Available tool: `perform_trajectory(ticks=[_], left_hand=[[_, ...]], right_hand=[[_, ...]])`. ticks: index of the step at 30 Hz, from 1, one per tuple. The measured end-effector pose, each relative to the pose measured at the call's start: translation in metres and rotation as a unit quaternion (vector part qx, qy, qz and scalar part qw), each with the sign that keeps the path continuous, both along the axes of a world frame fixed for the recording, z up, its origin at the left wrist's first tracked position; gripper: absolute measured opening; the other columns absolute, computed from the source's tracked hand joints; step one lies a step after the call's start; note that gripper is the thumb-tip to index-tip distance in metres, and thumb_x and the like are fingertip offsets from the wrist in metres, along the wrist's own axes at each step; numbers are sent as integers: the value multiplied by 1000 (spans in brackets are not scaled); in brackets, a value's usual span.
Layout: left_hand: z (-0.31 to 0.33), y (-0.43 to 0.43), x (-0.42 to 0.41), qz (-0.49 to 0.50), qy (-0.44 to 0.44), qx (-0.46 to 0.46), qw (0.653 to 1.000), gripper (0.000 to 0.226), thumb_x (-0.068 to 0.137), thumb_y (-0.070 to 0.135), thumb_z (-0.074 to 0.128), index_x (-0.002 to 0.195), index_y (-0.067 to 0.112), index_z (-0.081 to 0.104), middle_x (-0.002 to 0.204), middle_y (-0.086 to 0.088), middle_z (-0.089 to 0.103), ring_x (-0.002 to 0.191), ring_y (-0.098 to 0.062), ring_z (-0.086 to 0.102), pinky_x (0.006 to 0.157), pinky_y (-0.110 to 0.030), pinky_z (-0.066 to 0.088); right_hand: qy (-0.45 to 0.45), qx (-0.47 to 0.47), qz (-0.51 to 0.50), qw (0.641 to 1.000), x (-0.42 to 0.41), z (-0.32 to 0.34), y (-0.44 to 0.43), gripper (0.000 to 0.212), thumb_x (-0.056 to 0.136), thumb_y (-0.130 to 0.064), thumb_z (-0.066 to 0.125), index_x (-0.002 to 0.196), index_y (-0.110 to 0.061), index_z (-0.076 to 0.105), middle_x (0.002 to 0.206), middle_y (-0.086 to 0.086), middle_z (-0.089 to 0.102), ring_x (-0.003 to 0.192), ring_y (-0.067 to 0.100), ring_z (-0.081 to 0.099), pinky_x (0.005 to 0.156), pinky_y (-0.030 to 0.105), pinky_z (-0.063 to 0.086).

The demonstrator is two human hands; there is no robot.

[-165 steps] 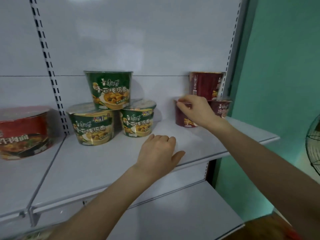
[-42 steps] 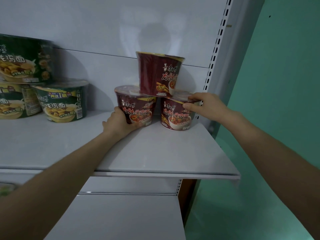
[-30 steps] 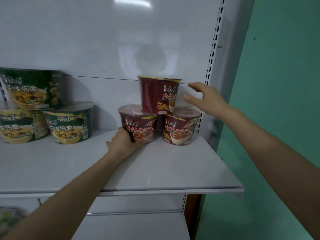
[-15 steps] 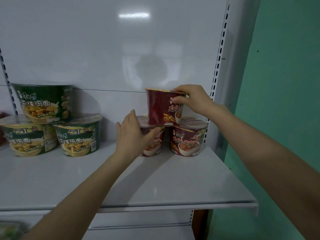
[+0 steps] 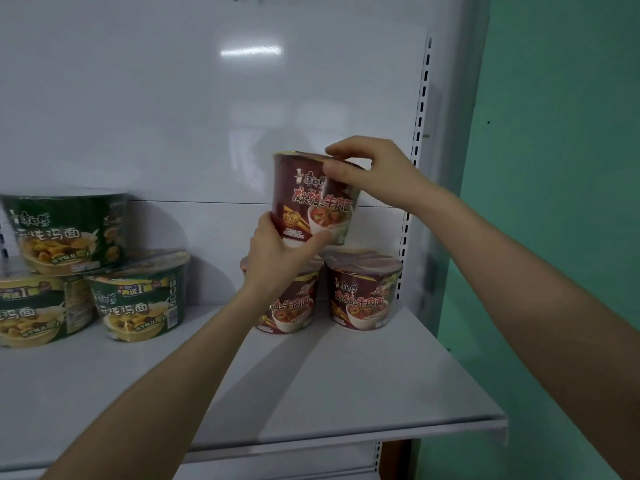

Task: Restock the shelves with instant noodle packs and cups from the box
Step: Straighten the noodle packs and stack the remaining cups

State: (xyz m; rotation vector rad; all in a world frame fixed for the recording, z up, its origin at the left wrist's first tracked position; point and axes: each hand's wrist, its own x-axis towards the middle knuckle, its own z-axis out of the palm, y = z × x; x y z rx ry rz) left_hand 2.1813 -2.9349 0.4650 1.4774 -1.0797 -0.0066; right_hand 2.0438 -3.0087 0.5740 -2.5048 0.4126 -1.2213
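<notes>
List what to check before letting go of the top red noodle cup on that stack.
1. Right hand pinches the top red cup at its rim: ok.
2. Left hand grips its lower wall: ok.
3. Its base seated on both lower red cups: cannot tell, the left hand hides it.
4. Lower red cups upright, side by side on the shelf: ok.
5. Label faces front: ok.
6. Green bowls apart, to the left: ok.

The left hand has left the lower left cup and now grips the base of the top red cup. The right hand now pinches its rim, and its label faces further front.
</notes>
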Motion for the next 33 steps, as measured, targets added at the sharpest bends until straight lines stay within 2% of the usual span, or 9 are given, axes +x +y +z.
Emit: perform_trajectory(ticks=[4,8,12,16,19,21,24,29,33], left_hand=[[1,4,5,-39,29,-22,999,82,47,75,57,113,29,41,107,11,59,105,-15,58,98,-50,43],[4,7,7,-84,32,-11,996,93,47,74,55,122,19,45,111,8,59,106,-15,57,101,-48,41],[4,6,12,-108,5,20,994,77,67,64,59,127,19,41,119,6,57,108,-14,55,99,-40,43],[0,0,18,-63,-86,39,994,49,78,63,55,108,25,48,104,10,56,101,-12,54,92,-36,44],[-8,-5,24,-5,-158,85,984,71,71,79,40,116,24,50,118,3,57,115,-21,51,107,-52,31],[-17,-3,25,79,-249,160,952,81,79,74,38,134,15,40,139,-6,45,129,-24,40,113,-53,16],[-36,4,27,155,-348,217,899,74,86,63,38,139,12,33,146,-6,36,134,-23,32,113,-52,11],[-57,11,35,170,-376,231,881,64,87,53,47,135,12,38,143,-9,37,136,-25,26,111,-56,13],[-61,7,36,177,-383,228,878,65,86,52,50,136,12,35,145,-8,35,137,-25,24,112,-56,13]], right_hand=[[20,67,17,997,-7,-6,-17,44,88,-34,57,129,-19,49,120,-6,52,112,7,47,90,16,39],[-19,167,54,984,-6,-8,-21,26,87,-32,58,112,-26,55,117,3,56,106,15,56,87,34,52],[-81,166,62,981,-5,-9,-19,12,84,-24,64,95,-20,61,94,-1,62,82,6,61,71,22,56],[-107,129,28,986,-4,-14,-22,20,80,-24,69,98,-17,63,89,-10,59,84,2,57,71,20,54],[-97,129,23,987,-3,-22,-27,25,80,-24,70,102,-15,63,92,-12,58,90,3,56,80,26,54],[-93,133,21,987,-1,-29,-32,28,80,-24,69,106,-14,63,93,-13,57,92,2,55,84,28,54],[-93,147,19,985,1,-39,-41,32,80,-23,69,109,-12,62,95,-14,56,93,3,55,88,29,52],[-89,153,22,984,6,-52,-51,36,81,-19,68,114,-8,61,92,-15,54,89,0,54,72,11,53],[-73,157,24,985,9,-59,-56,37,83,-19,67,117,-8,59,93,-15,53,89,0,53,79,16,51]])
